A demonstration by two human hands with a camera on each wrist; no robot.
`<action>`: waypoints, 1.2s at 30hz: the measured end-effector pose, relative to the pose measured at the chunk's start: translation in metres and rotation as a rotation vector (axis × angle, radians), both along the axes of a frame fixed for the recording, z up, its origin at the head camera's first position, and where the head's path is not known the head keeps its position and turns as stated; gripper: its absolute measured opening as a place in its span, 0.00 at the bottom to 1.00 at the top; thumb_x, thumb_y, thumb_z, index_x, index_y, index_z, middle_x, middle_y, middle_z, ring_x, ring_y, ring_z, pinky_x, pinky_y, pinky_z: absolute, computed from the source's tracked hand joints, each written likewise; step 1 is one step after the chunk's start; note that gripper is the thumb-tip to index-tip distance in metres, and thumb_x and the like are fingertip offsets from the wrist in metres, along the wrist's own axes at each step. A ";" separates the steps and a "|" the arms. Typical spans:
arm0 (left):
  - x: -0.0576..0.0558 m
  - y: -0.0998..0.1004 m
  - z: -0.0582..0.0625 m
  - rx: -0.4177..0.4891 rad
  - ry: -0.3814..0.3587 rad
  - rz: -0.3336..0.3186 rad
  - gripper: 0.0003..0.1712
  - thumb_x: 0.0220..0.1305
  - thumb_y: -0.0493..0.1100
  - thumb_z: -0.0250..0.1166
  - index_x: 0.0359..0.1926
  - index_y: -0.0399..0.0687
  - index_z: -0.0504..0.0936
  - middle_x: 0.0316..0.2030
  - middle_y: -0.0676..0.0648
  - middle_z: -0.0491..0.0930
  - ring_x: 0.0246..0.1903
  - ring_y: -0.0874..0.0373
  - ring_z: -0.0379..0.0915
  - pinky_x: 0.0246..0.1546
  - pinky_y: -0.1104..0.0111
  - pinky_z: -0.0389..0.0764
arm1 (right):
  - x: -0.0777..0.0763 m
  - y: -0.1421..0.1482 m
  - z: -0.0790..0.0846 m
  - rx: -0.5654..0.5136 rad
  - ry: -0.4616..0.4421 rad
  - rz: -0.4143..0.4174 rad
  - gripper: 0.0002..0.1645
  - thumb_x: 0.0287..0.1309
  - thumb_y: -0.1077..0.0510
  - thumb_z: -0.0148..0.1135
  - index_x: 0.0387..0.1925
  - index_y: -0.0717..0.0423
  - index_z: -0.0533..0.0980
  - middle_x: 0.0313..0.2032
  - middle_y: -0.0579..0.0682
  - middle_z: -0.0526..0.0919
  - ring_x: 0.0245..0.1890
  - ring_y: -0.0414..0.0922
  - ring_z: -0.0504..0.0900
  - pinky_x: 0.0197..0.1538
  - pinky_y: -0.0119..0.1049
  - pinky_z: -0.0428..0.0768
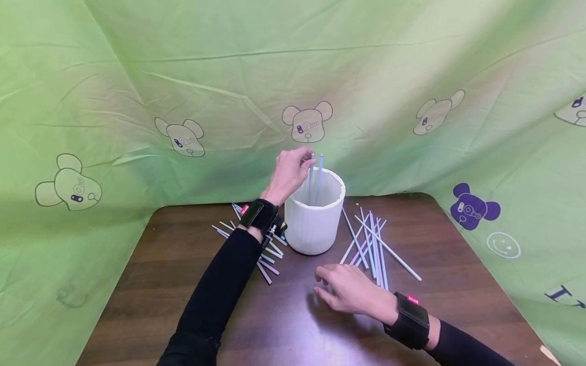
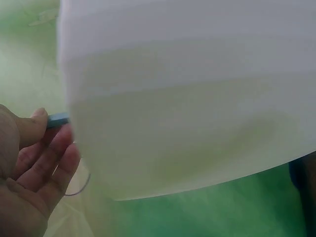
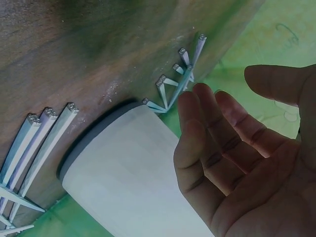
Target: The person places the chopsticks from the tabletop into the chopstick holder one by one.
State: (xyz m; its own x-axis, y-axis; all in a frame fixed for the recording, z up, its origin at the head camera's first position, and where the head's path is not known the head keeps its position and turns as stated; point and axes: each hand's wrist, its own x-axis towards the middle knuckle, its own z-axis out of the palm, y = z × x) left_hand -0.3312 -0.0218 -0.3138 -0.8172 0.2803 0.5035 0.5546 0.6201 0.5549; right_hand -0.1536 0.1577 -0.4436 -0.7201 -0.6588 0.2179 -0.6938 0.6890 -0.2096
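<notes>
A white cylindrical container (image 1: 313, 229) with an uneven rim stands on the table. My left hand (image 1: 289, 170) is over its rim and pinches a thin light-blue stick (image 2: 58, 120) near the top end, between thumb and fingers. The lower part of that stick reaches down inside the container. A second bluish stick (image 1: 320, 173) leans upright in the container beside it. In front of the container, to the right, my right hand (image 1: 350, 288) hovers with relaxed, slightly bent fingers and holds nothing. The right wrist view shows its palm and the container (image 3: 133, 173) beyond.
Loose pastel sticks (image 1: 393, 252) lie crossed on the table to the container's right. Another spread of sticks (image 1: 266, 272) lies to its left, partly hidden by my left forearm. A green patterned cloth (image 1: 229, 101) hangs behind the brown table (image 1: 151, 284).
</notes>
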 end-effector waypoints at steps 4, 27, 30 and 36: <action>-0.007 0.001 -0.008 -0.011 -0.041 0.008 0.13 0.71 0.40 0.63 0.52 0.40 0.85 0.46 0.40 0.89 0.45 0.49 0.87 0.47 0.63 0.86 | 0.000 0.001 -0.001 0.001 -0.025 -0.004 0.09 0.60 0.48 0.68 0.33 0.48 0.78 0.26 0.39 0.81 0.21 0.29 0.68 0.24 0.23 0.69; -0.027 0.007 -0.029 -0.084 -0.072 0.050 0.16 0.69 0.42 0.65 0.56 0.43 0.83 0.48 0.40 0.88 0.48 0.48 0.87 0.54 0.59 0.84 | -0.002 0.003 -0.002 -0.021 -0.060 -0.004 0.08 0.59 0.49 0.68 0.33 0.46 0.78 0.27 0.36 0.81 0.22 0.29 0.71 0.26 0.24 0.72; -0.026 0.006 -0.030 -0.102 -0.077 0.045 0.17 0.69 0.42 0.65 0.56 0.43 0.82 0.49 0.40 0.88 0.49 0.47 0.87 0.53 0.59 0.84 | -0.002 0.003 -0.003 -0.024 -0.070 -0.004 0.07 0.60 0.50 0.68 0.33 0.45 0.78 0.26 0.36 0.80 0.22 0.29 0.70 0.26 0.24 0.71; -0.024 0.003 -0.031 -0.169 -0.092 0.049 0.25 0.69 0.45 0.66 0.64 0.42 0.77 0.58 0.40 0.83 0.56 0.44 0.79 0.62 0.55 0.77 | -0.001 0.004 -0.005 -0.023 -0.089 -0.002 0.07 0.61 0.49 0.67 0.34 0.46 0.78 0.26 0.37 0.81 0.23 0.29 0.70 0.26 0.24 0.71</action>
State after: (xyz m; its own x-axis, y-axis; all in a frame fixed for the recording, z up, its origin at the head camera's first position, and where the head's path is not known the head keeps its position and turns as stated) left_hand -0.3550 -0.0186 -0.3448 -0.8726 0.3130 0.3749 0.4728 0.7339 0.4878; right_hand -0.1543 0.1620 -0.4488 -0.7388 -0.6527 0.1677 -0.6701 0.6848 -0.2864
